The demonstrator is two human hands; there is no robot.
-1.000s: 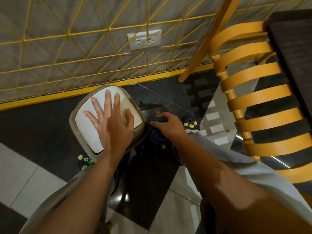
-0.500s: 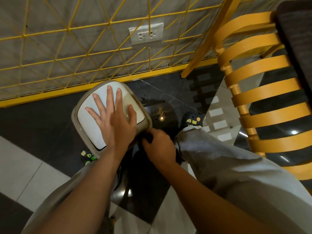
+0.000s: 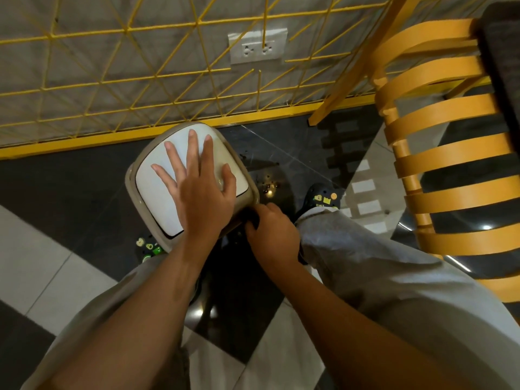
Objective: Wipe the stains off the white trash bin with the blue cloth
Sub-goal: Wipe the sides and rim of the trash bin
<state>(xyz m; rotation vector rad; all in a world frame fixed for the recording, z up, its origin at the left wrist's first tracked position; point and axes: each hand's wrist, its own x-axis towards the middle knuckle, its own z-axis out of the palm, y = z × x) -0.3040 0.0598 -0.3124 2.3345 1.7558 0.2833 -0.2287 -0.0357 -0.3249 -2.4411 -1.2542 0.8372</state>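
Note:
The white trash bin [image 3: 157,190] stands on the dark floor by the yellow wall base, seen from above, with a white lid in a beige rim. My left hand [image 3: 197,187] lies flat on the lid with fingers spread. My right hand [image 3: 271,235] is curled against the bin's near right side, below the rim. A dark scrap of the blue cloth [image 3: 250,219] shows at its fingertips; most of the cloth is hidden under the hand.
A yellow slatted chair [image 3: 444,153] stands close on the right. A yellow wire grid and a wall socket [image 3: 257,46] are behind the bin. My shoes [image 3: 323,197] and grey trouser legs flank the bin on black and white floor tiles.
My right hand with the cloth moved from the bin's right side toward me and in under the rim, so the cloth is now mostly hidden. My left hand stayed flat on the lid.

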